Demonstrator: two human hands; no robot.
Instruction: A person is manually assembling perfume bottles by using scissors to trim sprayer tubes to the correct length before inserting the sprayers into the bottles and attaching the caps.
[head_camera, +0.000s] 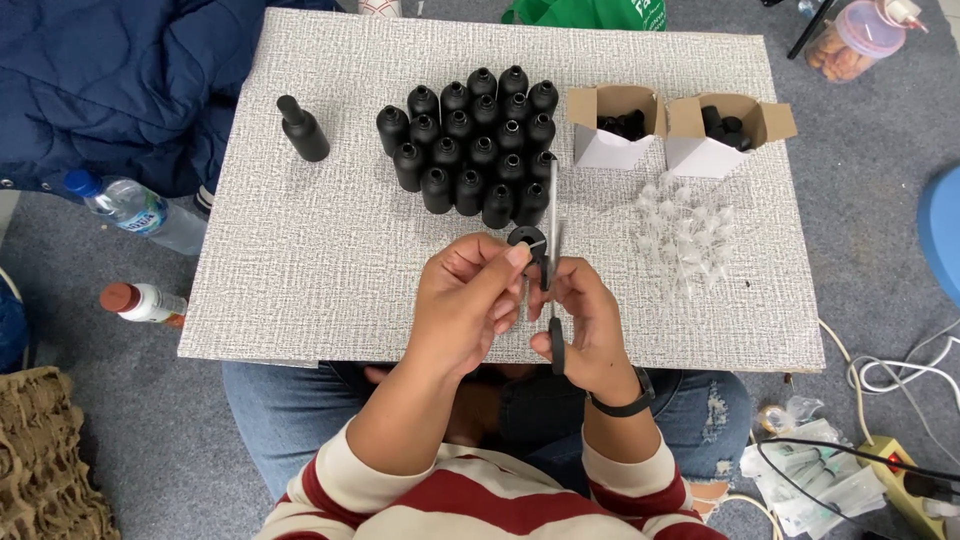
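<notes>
My left hand (468, 298) pinches a small black round cap (526, 240) between thumb and fingertips above the grey textured board (330, 250). My right hand (590, 330) grips a pair of scissors (553, 225) by the black handles, blades pointing away from me and lying right beside the cap. Just beyond my hands stands a tight cluster of several open black bottles (475, 140). One capped black bottle (302, 128) stands alone at the far left of the board.
Two open white boxes (608, 128) (722, 135) hold black parts at the far right, with a pile of clear plastic pieces (688, 232) in front of them. Water bottles (135, 208) lie on the floor at left; cables and a power strip (905, 470) at right.
</notes>
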